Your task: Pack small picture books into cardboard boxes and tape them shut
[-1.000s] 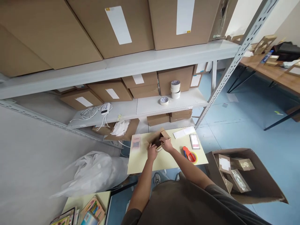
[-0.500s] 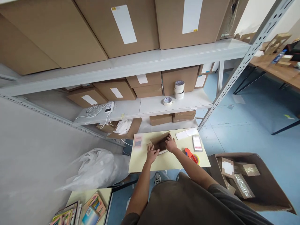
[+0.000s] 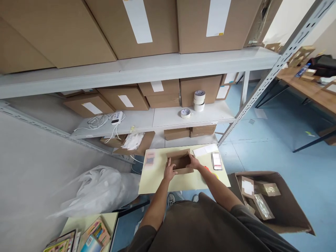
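A small cardboard box (image 3: 184, 171) stands upright on the pale yellow table (image 3: 154, 182), its top open and its inside dark. My left hand (image 3: 170, 170) grips the left end wall, thumb towards the inside and fingers along the outside. At the opposite end my right hand (image 3: 193, 162) is closed on the right wall. Under my right forearm a red tape dispenser (image 3: 207, 168) shows only in part, with a bit of yellow tape roll (image 3: 215, 175) beside it.
A white paper strip (image 3: 205, 149) and a blurred phone-like item (image 3: 217, 161) lie at the table's right. Grey shelving (image 3: 147, 70) with boxes and white tape rolls (image 3: 198, 101) rises behind. A large carton (image 3: 291, 220) of packed boxes stands right; a plastic bag (image 3: 105, 185) left.
The small box has turned from a slant to nearly square with the table, and its walls now stand straighter. Both hands have shifted onto its two ends. The camera view has moved slightly.
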`<action>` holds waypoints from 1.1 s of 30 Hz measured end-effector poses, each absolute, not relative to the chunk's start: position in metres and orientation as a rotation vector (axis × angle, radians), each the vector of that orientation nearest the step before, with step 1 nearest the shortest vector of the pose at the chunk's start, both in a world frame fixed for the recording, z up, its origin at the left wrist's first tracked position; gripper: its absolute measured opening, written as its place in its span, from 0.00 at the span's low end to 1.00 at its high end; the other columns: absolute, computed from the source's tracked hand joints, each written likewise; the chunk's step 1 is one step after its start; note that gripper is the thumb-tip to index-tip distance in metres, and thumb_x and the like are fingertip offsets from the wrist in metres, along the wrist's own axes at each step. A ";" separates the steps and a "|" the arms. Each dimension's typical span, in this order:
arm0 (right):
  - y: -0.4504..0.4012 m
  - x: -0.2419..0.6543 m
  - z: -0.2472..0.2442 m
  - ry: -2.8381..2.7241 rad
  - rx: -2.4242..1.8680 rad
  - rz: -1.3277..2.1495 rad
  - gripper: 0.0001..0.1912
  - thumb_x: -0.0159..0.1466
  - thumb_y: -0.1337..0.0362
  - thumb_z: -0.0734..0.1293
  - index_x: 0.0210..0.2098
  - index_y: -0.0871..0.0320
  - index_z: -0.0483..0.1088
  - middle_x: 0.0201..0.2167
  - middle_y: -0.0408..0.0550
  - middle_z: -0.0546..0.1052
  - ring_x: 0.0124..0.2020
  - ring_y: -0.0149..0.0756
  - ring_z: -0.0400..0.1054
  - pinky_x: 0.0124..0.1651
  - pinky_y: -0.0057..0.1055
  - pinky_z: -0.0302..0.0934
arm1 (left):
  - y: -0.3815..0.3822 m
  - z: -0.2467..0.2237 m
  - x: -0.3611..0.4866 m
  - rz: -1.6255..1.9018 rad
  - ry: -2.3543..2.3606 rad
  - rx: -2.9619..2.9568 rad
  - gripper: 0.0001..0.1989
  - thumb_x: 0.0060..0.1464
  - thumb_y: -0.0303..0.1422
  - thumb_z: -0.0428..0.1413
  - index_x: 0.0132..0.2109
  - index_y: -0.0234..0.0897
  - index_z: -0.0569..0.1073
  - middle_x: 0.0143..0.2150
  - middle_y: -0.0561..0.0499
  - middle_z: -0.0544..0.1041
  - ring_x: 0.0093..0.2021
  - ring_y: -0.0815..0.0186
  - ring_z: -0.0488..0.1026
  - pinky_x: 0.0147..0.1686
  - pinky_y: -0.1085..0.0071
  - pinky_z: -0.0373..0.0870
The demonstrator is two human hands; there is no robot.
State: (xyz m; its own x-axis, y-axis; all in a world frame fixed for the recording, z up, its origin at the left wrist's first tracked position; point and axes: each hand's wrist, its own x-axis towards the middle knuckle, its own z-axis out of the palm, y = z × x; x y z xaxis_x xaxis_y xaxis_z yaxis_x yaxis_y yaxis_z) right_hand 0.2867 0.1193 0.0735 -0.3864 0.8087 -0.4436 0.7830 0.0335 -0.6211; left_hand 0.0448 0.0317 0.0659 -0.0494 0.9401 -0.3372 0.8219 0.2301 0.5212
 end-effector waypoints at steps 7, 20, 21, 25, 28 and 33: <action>0.153 0.263 0.090 -2.437 -2.082 1.155 0.67 0.56 0.66 0.78 0.80 0.48 0.32 0.70 0.71 0.63 0.62 0.57 0.72 0.58 0.43 0.64 | 0.042 0.069 0.036 0.022 1.765 1.669 0.18 0.45 0.33 0.74 0.44 0.40 0.80 0.82 0.47 0.46 0.80 0.36 0.34 0.76 0.40 0.46; 0.143 0.254 0.044 -2.290 -2.134 1.077 0.25 0.78 0.57 0.49 0.67 0.61 0.61 0.55 0.67 0.75 0.54 0.49 0.75 0.58 0.46 0.62 | 0.024 0.063 0.046 0.174 1.908 1.719 0.05 0.57 0.25 0.61 0.37 0.41 0.78 0.82 0.58 0.44 0.80 0.46 0.47 0.75 0.44 0.56; 0.144 0.254 0.042 -2.294 -2.121 1.069 0.25 0.78 0.58 0.49 0.66 0.61 0.62 0.54 0.67 0.75 0.55 0.49 0.75 0.58 0.45 0.61 | 0.025 0.063 0.047 0.171 1.918 1.714 0.05 0.58 0.25 0.60 0.37 0.41 0.78 0.82 0.58 0.45 0.79 0.46 0.48 0.75 0.44 0.56; 0.146 0.254 0.041 -2.232 -2.139 1.146 0.25 0.77 0.59 0.50 0.67 0.62 0.61 0.57 0.70 0.74 0.54 0.50 0.75 0.59 0.46 0.61 | 0.030 0.066 0.046 0.150 1.900 1.718 0.04 0.58 0.26 0.62 0.38 0.41 0.78 0.82 0.56 0.47 0.79 0.44 0.48 0.74 0.42 0.55; 0.147 0.255 0.046 -2.239 -2.163 1.171 0.28 0.73 0.62 0.55 0.70 0.61 0.60 0.62 0.73 0.71 0.63 0.56 0.69 0.63 0.55 0.58 | 0.027 0.067 0.043 0.151 1.861 1.744 0.05 0.58 0.26 0.62 0.39 0.41 0.78 0.82 0.54 0.47 0.80 0.44 0.44 0.75 0.42 0.53; 0.138 0.248 0.068 -2.103 -2.293 0.896 0.38 0.68 0.64 0.58 0.77 0.57 0.52 0.79 0.68 0.44 0.79 0.64 0.37 0.70 0.68 0.42 | 0.014 0.060 0.032 0.202 1.769 1.796 0.11 0.55 0.28 0.66 0.45 0.41 0.77 0.82 0.50 0.45 0.81 0.43 0.38 0.75 0.43 0.52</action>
State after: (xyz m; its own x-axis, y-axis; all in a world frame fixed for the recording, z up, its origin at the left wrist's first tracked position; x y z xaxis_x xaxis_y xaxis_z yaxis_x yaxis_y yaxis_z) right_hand 0.2483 0.1380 0.0680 0.0057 0.8913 -0.4534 0.9445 -0.1537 -0.2902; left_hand 0.0318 0.0138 0.0605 0.0989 0.9491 -0.2991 0.8575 0.0712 0.5096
